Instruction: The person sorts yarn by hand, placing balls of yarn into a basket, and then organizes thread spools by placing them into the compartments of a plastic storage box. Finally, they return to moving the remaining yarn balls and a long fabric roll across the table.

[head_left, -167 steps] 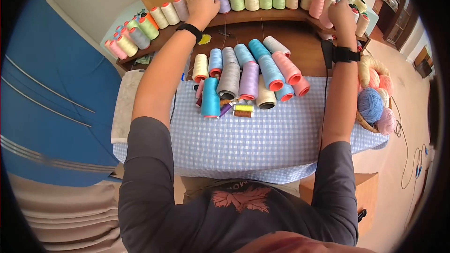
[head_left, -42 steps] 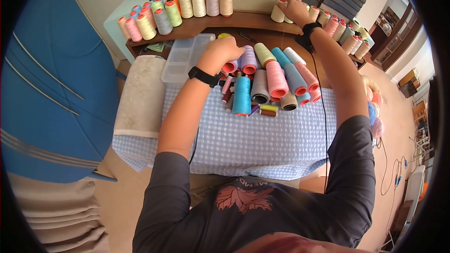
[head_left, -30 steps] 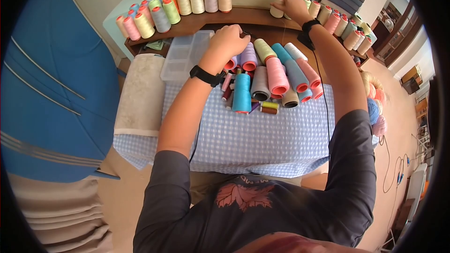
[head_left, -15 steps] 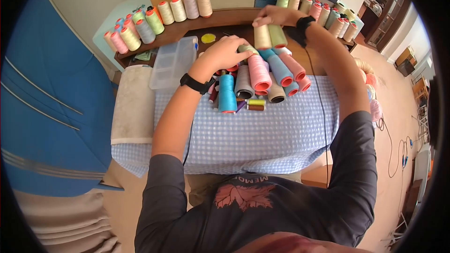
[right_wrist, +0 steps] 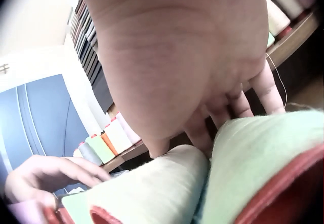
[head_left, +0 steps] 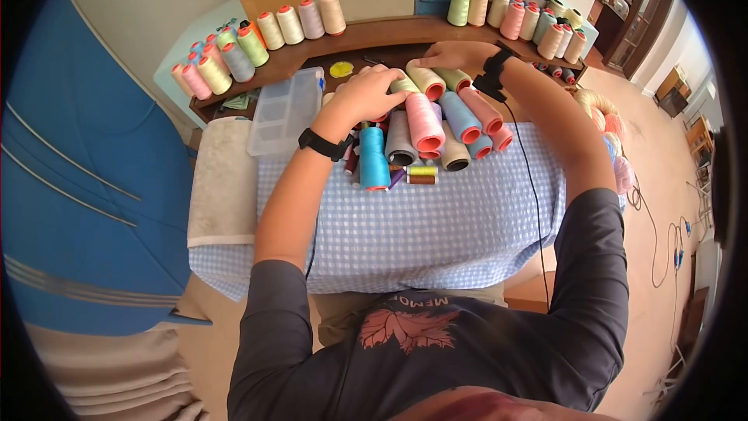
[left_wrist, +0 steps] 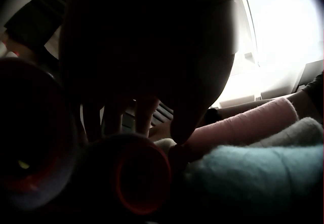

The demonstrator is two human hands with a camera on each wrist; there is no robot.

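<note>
A pile of thread cones lies at the table's back. My right hand [head_left: 454, 57] reaches over it, fingers behind a cream cone [head_left: 425, 76] and a green cone [head_left: 456, 79], which it holds side by side. The right wrist view shows its thumb against the cream cone and its fingers at the far ends. My left hand [head_left: 362, 97] rests on the pile's left side, thumb by a pale green cone [head_left: 403, 84] above a pink cone [head_left: 424, 125]. In the dark left wrist view its fingers reach straight down behind a red-rimmed cone [left_wrist: 144, 178]. A turquoise cone [head_left: 375, 157] stands in front.
Cones line the curved shelf [head_left: 366, 33] on both sides of a gap. A clear divided box [head_left: 284, 113] and a beige towel [head_left: 224, 187] lie left. Small spools [head_left: 421, 175] sit before the pile on the checked cloth [head_left: 421, 226]. A cable [head_left: 534, 187] hangs from the right wrist.
My right hand has taken the cream and green cones from the shelf and brought them down onto the pile. My left hand has stayed at the pile's left side, shifting slightly.
</note>
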